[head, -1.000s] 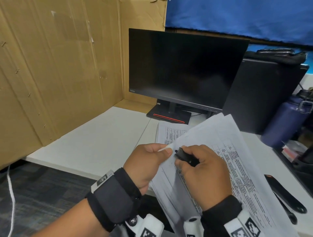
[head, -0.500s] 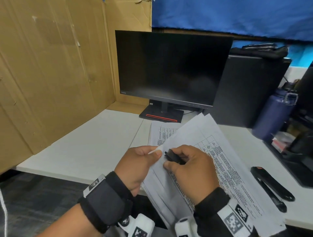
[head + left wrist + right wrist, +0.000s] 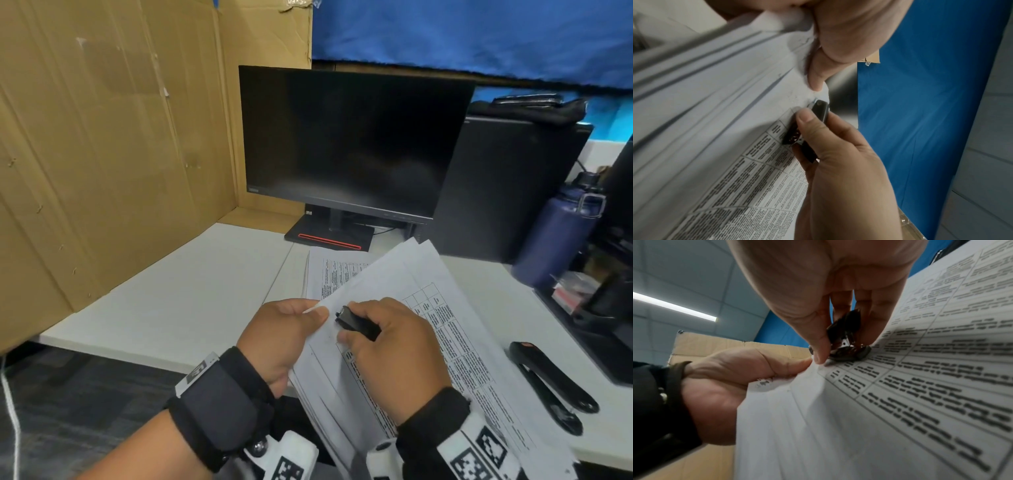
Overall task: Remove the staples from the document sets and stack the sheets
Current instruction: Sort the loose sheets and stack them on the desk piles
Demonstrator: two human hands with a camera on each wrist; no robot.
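Observation:
I hold a set of printed sheets (image 3: 455, 329) tilted above the desk's front edge. My left hand (image 3: 284, 329) pinches its top-left corner (image 3: 774, 381) between thumb and fingers. My right hand (image 3: 387, 346) grips a small black staple remover (image 3: 356, 322) and presses its metal end onto the paper just beside that corner (image 3: 816, 104). In the right wrist view the staple remover (image 3: 846, 340) sits between thumb and fingers against the sheet. The staple itself does not show. A second printed sheet (image 3: 332, 270) lies flat on the desk behind.
A black stapler (image 3: 551, 383) lies on the white desk (image 3: 191, 291) to the right. A dark monitor (image 3: 349, 140) stands at the back, a cardboard wall (image 3: 102, 154) on the left, a blue bottle (image 3: 555, 236) and a black tray (image 3: 589, 318) on the right.
Both hands keep the same grips on the corner and the staple remover. Only the head view has shifted slightly; the remover stays at the corner.

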